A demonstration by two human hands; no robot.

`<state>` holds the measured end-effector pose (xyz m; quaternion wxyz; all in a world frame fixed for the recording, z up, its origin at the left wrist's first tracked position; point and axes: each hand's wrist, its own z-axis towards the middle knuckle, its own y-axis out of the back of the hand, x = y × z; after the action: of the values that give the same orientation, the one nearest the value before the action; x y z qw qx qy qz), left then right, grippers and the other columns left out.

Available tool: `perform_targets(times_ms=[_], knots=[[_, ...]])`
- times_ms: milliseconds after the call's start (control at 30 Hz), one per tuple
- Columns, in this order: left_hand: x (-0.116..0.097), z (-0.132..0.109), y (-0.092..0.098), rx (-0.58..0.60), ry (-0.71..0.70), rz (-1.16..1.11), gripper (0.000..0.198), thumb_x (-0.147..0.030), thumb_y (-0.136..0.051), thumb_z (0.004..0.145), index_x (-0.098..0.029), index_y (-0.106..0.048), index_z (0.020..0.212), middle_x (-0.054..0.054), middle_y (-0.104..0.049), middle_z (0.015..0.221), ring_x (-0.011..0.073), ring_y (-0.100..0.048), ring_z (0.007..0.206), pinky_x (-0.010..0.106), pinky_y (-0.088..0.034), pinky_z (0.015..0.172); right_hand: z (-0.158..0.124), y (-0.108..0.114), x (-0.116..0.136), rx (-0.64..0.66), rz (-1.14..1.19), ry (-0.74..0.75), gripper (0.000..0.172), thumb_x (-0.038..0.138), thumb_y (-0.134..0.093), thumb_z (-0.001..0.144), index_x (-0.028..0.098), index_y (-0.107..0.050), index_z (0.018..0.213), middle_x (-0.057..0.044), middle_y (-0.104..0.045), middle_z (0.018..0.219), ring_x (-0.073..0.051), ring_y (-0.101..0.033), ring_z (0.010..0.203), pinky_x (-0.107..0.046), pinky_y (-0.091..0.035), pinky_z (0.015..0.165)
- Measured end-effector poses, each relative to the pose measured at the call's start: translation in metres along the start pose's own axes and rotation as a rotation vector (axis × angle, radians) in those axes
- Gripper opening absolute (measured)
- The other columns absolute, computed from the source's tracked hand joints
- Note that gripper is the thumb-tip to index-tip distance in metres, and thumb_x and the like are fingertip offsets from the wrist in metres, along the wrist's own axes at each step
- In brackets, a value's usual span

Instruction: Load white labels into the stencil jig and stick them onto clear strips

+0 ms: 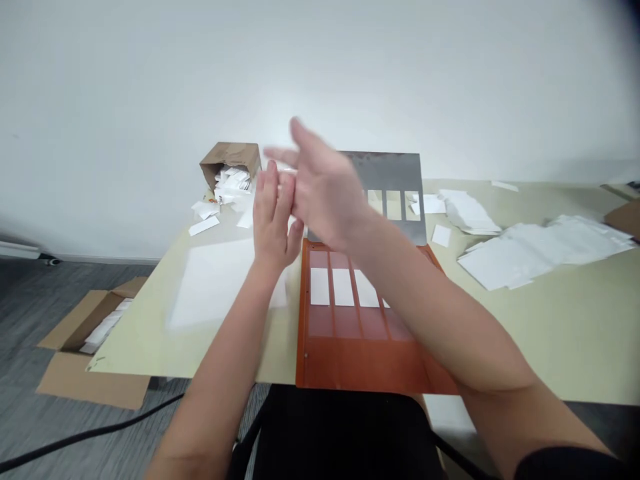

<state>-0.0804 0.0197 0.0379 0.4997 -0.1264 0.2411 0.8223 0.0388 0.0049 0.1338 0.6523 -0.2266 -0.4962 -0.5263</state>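
Observation:
My left hand (274, 223) is raised over the table with its fingers stretched out. My right hand (327, 187) crosses in beside it, thumb up and fingers apart, a little blurred by motion. The right fingertips meet or overlap the left fingers; whether they touch cannot be told. Nothing shows in either hand. Below my right forearm lies an orange tray (340, 363) with slots, and white cards (320, 287) lie in several of them. Behind it a grey plate (390, 170) with cut-out windows leans over the tray's far edge, partly hidden by my right hand.
A cardboard box (233, 155) spilling white paper scraps stands at the back left. A white translucent sheet (210, 280) lies left of the tray. Stacks of white paper packets (545, 250) spread out on the right. An open carton (95, 380) sits on the floor at left.

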Motion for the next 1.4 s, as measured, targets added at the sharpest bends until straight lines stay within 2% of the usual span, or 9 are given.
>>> perform_targets(times_ms=[67, 133, 200, 267, 400, 567, 833, 1033, 1400], knots=[[0.006, 0.008, 0.007, 0.181, 0.126, 0.091, 0.060, -0.041, -0.065, 0.088, -0.022, -0.050, 0.143, 0.009, -0.051, 0.149, 0.0320, -0.043, 0.141, 0.047, -0.027, 0.120, -0.015, 0.022, 0.020, -0.009, 0.166, 0.017, 0.049, 0.049, -0.021, 0.102, 0.025, -0.047, 0.137, 0.005, -0.043, 0.155, -0.013, -0.040, 0.143, -0.029, -0.047, 0.107], [0.012, 0.011, 0.011, 0.294, 0.267, 0.180, 0.047, -0.033, -0.061, 0.089, -0.020, -0.059, 0.134, 0.009, -0.072, 0.117, 0.0297, -0.065, 0.112, 0.045, -0.042, 0.106, -0.032, 0.043, 0.019, -0.115, 0.061, 0.048, 0.036, 0.046, -0.044, 0.097, 0.032, -0.053, 0.129, 0.006, -0.055, 0.144, -0.014, -0.052, 0.133, -0.031, -0.046, 0.107], [0.017, 0.008, 0.012, 0.381, 0.273, 0.212, 0.038, -0.030, -0.054, 0.090, -0.020, -0.066, 0.125, 0.008, -0.075, 0.102, 0.0267, -0.069, 0.096, 0.041, -0.048, 0.094, -0.053, 0.054, 0.000, -0.110, -0.064, -0.019, 0.029, 0.046, -0.058, 0.091, 0.026, -0.062, 0.111, -0.001, -0.069, 0.119, -0.018, -0.066, 0.110, -0.036, -0.051, 0.099], [0.019, 0.000, 0.012, 0.495, 0.193, 0.204, 0.033, -0.025, -0.052, 0.089, -0.022, -0.071, 0.116, 0.007, -0.076, 0.102, 0.0258, -0.069, 0.094, 0.039, -0.046, 0.090, -0.076, 0.054, -0.026, 0.034, -0.261, -0.094, 0.024, 0.044, -0.064, 0.087, 0.025, -0.067, 0.100, -0.002, -0.073, 0.105, -0.020, -0.068, 0.100, -0.040, -0.052, 0.094], [0.011, -0.021, 0.012, 0.685, 0.110, 0.171, 0.031, -0.013, -0.051, 0.081, -0.026, -0.076, 0.095, 0.003, -0.078, 0.099, 0.0249, -0.069, 0.095, 0.043, -0.037, 0.094, -0.108, 0.040, -0.069, 0.208, -0.753, -0.101, 0.030, 0.042, -0.073, 0.081, 0.026, -0.069, 0.106, -0.004, -0.072, 0.117, -0.030, -0.060, 0.117, -0.056, -0.039, 0.104], [-0.001, -0.031, 0.018, 0.906, 0.061, 0.226, 0.042, -0.008, -0.041, 0.085, -0.027, -0.074, 0.102, 0.000, -0.076, 0.113, 0.0252, -0.062, 0.106, 0.043, -0.030, 0.084, -0.118, 0.033, -0.083, 0.277, -0.926, -0.046, 0.050, 0.051, -0.076, 0.078, 0.025, -0.065, 0.119, -0.005, -0.069, 0.126, -0.030, -0.055, 0.125, -0.058, -0.026, 0.111], [-0.001, -0.031, 0.016, 1.004, 0.046, 0.340, 0.037, -0.011, -0.041, 0.086, -0.026, -0.073, 0.098, 0.001, -0.076, 0.109, 0.0259, -0.059, 0.104, 0.044, -0.029, 0.083, -0.122, 0.035, -0.086, 0.307, -0.968, -0.089, 0.056, 0.060, -0.072, 0.078, 0.024, -0.065, 0.119, -0.006, -0.068, 0.129, -0.032, -0.055, 0.121, -0.060, -0.022, 0.108], [0.001, -0.035, 0.014, 0.981, 0.064, 0.323, 0.036, -0.016, -0.042, 0.087, -0.027, -0.075, 0.096, -0.001, -0.077, 0.109, 0.0260, -0.060, 0.104, 0.048, -0.029, 0.089, -0.124, 0.034, -0.088, 0.314, -0.990, -0.085, 0.061, 0.065, -0.069, 0.079, 0.023, -0.064, 0.123, -0.009, -0.067, 0.130, -0.033, -0.055, 0.120, -0.060, -0.023, 0.105], [0.002, -0.034, 0.014, 0.963, 0.073, 0.302, 0.034, -0.018, -0.044, 0.087, -0.026, -0.076, 0.094, -0.001, -0.078, 0.108, 0.0261, -0.060, 0.102, 0.051, -0.027, 0.088, -0.125, 0.035, -0.087, 0.318, -0.964, -0.079, 0.051, 0.059, -0.071, 0.080, 0.023, -0.066, 0.116, -0.007, -0.068, 0.127, -0.032, -0.056, 0.118, -0.059, -0.020, 0.105]])
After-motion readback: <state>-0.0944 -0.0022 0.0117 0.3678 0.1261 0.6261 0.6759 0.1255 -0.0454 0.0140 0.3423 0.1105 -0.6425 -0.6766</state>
